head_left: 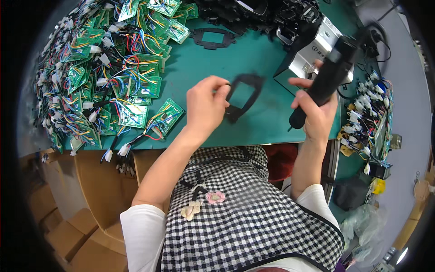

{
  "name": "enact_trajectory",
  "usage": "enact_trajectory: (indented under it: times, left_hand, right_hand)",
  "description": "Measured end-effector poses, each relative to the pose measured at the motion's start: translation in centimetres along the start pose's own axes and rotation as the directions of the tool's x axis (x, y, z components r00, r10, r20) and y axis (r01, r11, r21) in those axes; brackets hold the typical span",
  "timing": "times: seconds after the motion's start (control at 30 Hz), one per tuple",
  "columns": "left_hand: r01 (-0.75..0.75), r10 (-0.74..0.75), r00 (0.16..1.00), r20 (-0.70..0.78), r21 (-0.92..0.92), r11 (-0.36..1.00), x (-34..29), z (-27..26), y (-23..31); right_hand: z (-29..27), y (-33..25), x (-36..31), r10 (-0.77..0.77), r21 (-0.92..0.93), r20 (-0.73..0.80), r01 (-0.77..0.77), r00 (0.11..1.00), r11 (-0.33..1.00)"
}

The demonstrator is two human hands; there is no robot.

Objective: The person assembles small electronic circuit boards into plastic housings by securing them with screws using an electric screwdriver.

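Observation:
My left hand (205, 104) pinches the left edge of a black plastic frame (234, 111) with a rectangular opening, held tilted over the green table and slightly blurred. My right hand (318, 119) is wrapped round a black electric screwdriver (324, 75), its bit pointing down and to the left, apart from the frame. Behind the screwdriver stands a silver metal box (299, 68), partly hidden by the tool and my fingers. Another black plastic frame (212, 45) lies flat on the table farther back.
Green circuit boards with coloured wires (147, 86) are heaped along the left. Black plastic parts (253, 18) pile up at the back. More wired connectors (364, 109) lie at the right, above a clear plastic bag (367, 226). Cardboard boxes (74, 231) stand below the table at the left.

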State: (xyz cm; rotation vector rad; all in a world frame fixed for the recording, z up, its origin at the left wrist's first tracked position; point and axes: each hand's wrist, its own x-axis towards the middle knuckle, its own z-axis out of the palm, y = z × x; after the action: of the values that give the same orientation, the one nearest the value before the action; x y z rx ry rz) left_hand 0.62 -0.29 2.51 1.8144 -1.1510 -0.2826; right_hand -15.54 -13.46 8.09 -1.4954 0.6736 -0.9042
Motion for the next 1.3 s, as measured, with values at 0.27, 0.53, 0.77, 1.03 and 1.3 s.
enact_trajectory:
  times: [0.27, 0.53, 0.77, 1.03, 1.3]
  left_hand:
    - [0.672, -0.787, 0.546, 0.288, -0.712, 0.205, -3.9, 0.1, 0.6]
    - [0.359, -0.345, 0.921, -0.181, 0.738, 0.571, -6.9, -7.6, -0.4]
    - [0.17, -0.133, 0.985, -0.107, 0.64, 0.75, -7.5, -8.3, -0.9]
    - [-0.156, 0.04, 0.97, 0.238, 0.49, 0.858, -1.6, -1.1, 0.6]
    - [-0.115, 0.032, 0.975, 0.222, 0.37, 0.922, -0.3, 2.3, 2.4]
  right_hand:
    - [2.1, 3.1, -0.3, -0.162, 0.281, -0.16, 0.202, 0.974, 0.938]
    - [9.8, 3.6, 2.1, -0.406, 0.367, -0.161, 0.437, 0.9, 0.821]
    - [9.0, 5.2, 0.3, -0.349, 0.365, -0.047, 0.342, 0.936, 0.866]
    - [-2.0, -1.9, 1.3, -0.566, 0.305, -0.369, 0.671, 0.738, 0.676]
    - [-4.2, -1.2, 4.7, -0.67, 0.022, -0.275, 0.702, 0.689, 0.712]
